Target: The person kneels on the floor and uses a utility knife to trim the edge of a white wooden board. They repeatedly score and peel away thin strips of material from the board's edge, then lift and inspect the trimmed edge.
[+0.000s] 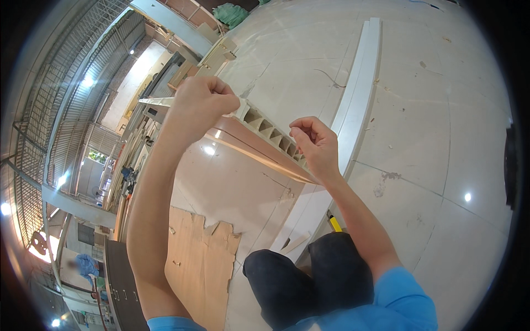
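Note:
A long hollow panel with a tan face and a white ribbed end is held up in front of me, its open cells facing me. My left hand is closed in a fist on the panel's upper left end. My right hand pinches the ribbed edge further right, fingers curled on it. My dark-trousered knees show below.
Long white trim strips lie on the pale tiled floor to the right. Torn brown cardboard lies at lower left beside a dark board. A yellow tool peeks out by my knee. Stacked panels and racks fill the left.

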`<move>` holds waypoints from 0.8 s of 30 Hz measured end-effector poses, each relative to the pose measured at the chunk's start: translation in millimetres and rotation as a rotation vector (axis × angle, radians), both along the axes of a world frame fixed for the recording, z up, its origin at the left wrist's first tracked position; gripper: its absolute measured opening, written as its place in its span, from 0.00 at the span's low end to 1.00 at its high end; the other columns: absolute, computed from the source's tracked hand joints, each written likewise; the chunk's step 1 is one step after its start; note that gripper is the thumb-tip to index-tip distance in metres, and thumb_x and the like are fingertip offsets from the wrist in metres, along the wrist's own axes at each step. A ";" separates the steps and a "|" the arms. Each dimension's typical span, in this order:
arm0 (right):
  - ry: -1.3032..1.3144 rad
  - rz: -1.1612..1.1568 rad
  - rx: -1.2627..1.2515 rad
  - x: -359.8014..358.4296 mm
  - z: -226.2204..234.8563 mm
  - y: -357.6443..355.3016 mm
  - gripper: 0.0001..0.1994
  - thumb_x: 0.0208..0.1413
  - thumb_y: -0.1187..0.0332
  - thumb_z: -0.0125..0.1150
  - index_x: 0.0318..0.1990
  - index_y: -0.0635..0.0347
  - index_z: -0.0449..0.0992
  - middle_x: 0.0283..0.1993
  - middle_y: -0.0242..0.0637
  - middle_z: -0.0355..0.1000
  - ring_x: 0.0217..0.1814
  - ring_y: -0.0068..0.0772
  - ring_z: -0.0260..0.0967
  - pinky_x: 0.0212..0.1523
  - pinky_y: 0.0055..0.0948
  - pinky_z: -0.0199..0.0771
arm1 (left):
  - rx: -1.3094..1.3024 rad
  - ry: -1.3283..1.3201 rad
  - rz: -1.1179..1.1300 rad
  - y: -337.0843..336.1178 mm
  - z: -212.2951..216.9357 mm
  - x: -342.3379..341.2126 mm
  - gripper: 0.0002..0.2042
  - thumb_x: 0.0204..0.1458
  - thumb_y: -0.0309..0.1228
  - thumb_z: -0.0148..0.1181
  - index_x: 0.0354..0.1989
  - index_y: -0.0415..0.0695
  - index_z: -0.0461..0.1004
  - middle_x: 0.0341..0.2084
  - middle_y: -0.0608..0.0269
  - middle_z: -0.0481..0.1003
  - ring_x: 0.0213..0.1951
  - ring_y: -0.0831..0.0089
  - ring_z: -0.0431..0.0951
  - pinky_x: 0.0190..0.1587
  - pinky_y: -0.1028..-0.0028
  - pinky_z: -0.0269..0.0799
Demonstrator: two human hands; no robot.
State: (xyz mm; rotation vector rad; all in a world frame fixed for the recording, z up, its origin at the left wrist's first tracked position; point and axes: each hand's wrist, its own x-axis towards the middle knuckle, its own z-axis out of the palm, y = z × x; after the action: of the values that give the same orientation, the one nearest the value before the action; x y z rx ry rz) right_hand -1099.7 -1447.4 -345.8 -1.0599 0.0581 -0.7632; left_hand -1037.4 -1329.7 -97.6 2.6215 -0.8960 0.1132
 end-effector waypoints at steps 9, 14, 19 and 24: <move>-0.009 0.051 -0.037 -5.6 10.0 -5.3 0.07 0.66 0.72 0.62 0.48 0.63 0.80 0.36 0.29 0.78 0.31 0.12 0.68 0.31 0.16 0.69 | 0.109 -0.156 0.049 -10.0 -1.1 -21.5 0.09 0.46 0.31 0.67 0.31 0.38 0.81 0.22 0.68 0.76 0.25 0.82 0.72 0.29 0.77 0.67; -0.242 -0.042 -0.284 -3.3 55.5 -6.2 0.11 0.63 0.71 0.66 0.52 0.61 0.80 0.38 0.29 0.76 0.33 0.16 0.69 0.34 0.20 0.71 | 0.073 -0.178 0.034 -7.5 -4.8 -25.4 0.12 0.45 0.34 0.67 0.32 0.37 0.82 0.22 0.61 0.79 0.26 0.73 0.78 0.33 0.71 0.73; -0.262 -0.142 -0.507 6.9 89.4 0.2 0.18 0.54 0.71 0.72 0.51 0.63 0.78 0.42 0.36 0.74 0.31 0.26 0.73 0.34 0.26 0.75 | 0.022 -0.172 0.014 -4.5 -9.9 -29.4 0.09 0.48 0.31 0.66 0.32 0.37 0.80 0.22 0.68 0.77 0.25 0.81 0.73 0.30 0.75 0.69; -0.306 -0.240 -0.497 12.7 88.0 11.6 0.16 0.55 0.73 0.71 0.50 0.63 0.78 0.44 0.38 0.74 0.32 0.30 0.74 0.34 0.27 0.77 | 0.010 -0.272 -0.061 0.5 -18.5 -29.7 0.09 0.50 0.31 0.67 0.34 0.36 0.80 0.23 0.67 0.78 0.26 0.81 0.75 0.32 0.76 0.70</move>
State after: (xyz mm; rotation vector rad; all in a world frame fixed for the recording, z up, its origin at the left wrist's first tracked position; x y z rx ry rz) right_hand -1087.0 -1435.7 -257.8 -1.4073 -0.2839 -1.1882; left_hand -1067.1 -1329.2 -116.1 2.6250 -1.0657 0.4602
